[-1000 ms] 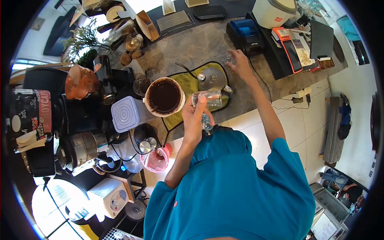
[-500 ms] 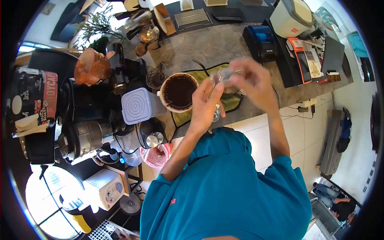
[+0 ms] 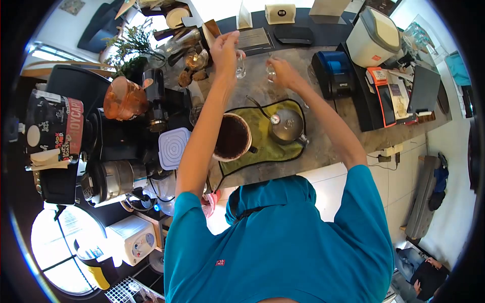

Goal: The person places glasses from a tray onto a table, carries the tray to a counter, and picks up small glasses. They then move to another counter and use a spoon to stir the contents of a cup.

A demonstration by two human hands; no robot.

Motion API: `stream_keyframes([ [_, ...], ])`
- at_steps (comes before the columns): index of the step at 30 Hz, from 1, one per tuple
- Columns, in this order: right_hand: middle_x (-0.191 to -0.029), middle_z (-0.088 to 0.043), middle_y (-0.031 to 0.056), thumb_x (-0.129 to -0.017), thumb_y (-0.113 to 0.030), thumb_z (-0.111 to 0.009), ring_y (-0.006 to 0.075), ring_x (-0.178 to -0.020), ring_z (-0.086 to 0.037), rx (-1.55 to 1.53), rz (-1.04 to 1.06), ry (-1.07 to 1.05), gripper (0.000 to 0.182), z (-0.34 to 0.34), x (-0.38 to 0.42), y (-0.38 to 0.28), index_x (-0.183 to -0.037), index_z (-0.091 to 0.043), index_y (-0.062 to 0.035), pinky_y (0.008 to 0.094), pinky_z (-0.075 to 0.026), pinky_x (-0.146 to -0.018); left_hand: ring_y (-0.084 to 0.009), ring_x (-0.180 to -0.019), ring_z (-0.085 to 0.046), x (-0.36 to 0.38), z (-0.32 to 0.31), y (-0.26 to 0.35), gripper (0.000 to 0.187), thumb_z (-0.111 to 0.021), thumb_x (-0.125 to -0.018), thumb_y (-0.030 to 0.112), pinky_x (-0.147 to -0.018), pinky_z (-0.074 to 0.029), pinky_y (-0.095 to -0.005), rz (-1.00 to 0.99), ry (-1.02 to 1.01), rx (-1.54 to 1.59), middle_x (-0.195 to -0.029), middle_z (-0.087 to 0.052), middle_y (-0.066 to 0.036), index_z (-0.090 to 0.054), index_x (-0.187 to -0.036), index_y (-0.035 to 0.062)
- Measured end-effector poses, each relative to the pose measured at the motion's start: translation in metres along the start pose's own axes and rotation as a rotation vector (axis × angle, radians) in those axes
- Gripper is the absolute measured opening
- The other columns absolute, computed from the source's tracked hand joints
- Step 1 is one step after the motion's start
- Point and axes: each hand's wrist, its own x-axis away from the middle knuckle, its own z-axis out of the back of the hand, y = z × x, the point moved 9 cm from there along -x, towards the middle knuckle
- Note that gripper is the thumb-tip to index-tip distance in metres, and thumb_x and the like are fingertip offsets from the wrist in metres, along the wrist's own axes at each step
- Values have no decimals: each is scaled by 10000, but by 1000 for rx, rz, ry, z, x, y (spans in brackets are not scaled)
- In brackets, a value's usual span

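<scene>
My left hand [image 3: 225, 54] is over the far part of the counter, its fingers stretched past a small clear glass [image 3: 241, 65] beside the palm. They do not visibly wrap round it; the thumb is hidden. Opposite, my right hand [image 3: 286, 73] has its fingertips closed on another small clear glass [image 3: 271, 76]. Nearer my body, a white-rimmed round container [image 3: 249, 132] holds dark brown contents, partly covered by my left forearm. Beside it, a metal gooseneck kettle [image 3: 286, 126] with a dial thermometer on its lid rests on a green cloth [image 3: 255, 160].
Left of my forearm are a lidded square container [image 3: 174, 149], an orange dripper [image 3: 125, 99] and a coffee bag [image 3: 55, 126]. A blue-black printer [image 3: 333, 76], an orange card terminal [image 3: 384, 98] and a white bin [image 3: 375, 40] stand at the right. A person [image 3: 427, 275] sits lower right.
Both hands have moved away from my body to the far part of the counter and spread apart, each beside a glass. The kettle and green cloth have come into fuller view.
</scene>
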Motion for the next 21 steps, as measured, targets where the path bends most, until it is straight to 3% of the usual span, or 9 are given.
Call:
stream_keyframes([
  [2, -1117, -603, 183, -749, -152, -758, 401, -1061, -583, -22, -5, -31, 400, -3, -2, 3, -1095, -585, -48, 464, -486, -895, -144, -575, -555, -13, 0, -15, 346, -679, -876, 324, -622, -402, -280, 59, -8, -47, -880, -554, -45, -639, -1035, 19],
  [5, -1133, -597, 189, -750, -144, -762, 402, -1061, -583, -2, -30, -97, 395, -12, 1, 7, -1090, -583, -48, 463, -482, -907, -124, -501, -541, -12, -1, -23, 420, -649, -921, 387, -506, -400, -266, 115, -64, -103, -870, -524, -55, -607, -1062, -7],
  [7, -1126, -606, 173, -745, -227, -792, 368, -1066, -594, 19, -37, -87, 488, -12, -2, 14, -1155, -584, -66, 441, -486, -869, -141, -613, -564, -14, -4, -29, 687, -514, -929, 609, -649, -414, -286, 157, -152, -194, -1027, -514, -77, -547, -1239, -3],
  [10, -1113, -608, 140, -751, -370, -801, 323, -1108, -596, 301, 53, 116, 608, 8, -2, -5, -1243, -566, -99, 404, -498, -848, -141, -636, -566, -14, -5, -29, 881, -409, -906, 741, -668, -437, -295, 156, -182, -177, -1045, -510, -93, -448, -1349, -20],
  [14, -1076, -602, 107, -736, -483, -798, 267, -1056, -596, -140, 141, 183, 654, 80, -23, -66, -1254, -601, -136, 363, -476, -810, -148, -647, -567, -11, -4, -23, 978, -354, -885, 792, -681, -456, -300, 180, -190, -163, -1055, -516, -112, -363, -1426, -23],
  [16, -1001, -569, 93, -731, -495, -799, 235, -915, -556, -419, 222, 66, 584, 93, -26, -102, -1175, -660, -142, 354, -448, -777, -147, -656, -568, -14, -9, -22, 1041, -302, -867, 825, -672, -464, -303, 139, -291, -218, -1072, -561, -123, -289, -1474, -21],
  [17, -1001, -569, 93, -731, -495, -799, 235, -915, -556, -420, 219, 59, 584, 92, -31, -106, -1175, -660, -142, 354, -448, -777, -147, -656, -568, -15, -9, -23, 1041, -302, -867, 825, -672, -464, -303, 145, -288, -215, -1072, -561, -123, -289, -1474, -21],
  [19, -931, -503, 39, -760, -425, -801, 169, -785, -446, -272, 424, 62, 516, 84, -37, -130, -1109, -669, -68, 319, -415, -735, -138, -682, -566, -11, -9, -17, 833, -409, -958, 662, -693, -464, -301, 153, -292, -150, -1016, -628, -126, -406, -1408, -38],
  [21, -916, -503, 54, -744, -441, -805, 194, -785, -464, -275, 432, 39, 525, 81, -41, -137, -1116, -676, -95, 338, -422, -735, -129, -683, -539, -12, -3, -15, 930, -365, -912, 743, -662, -457, -298, 203, -256, -217, -936, -595, -93, -340, -1465, -4],
])
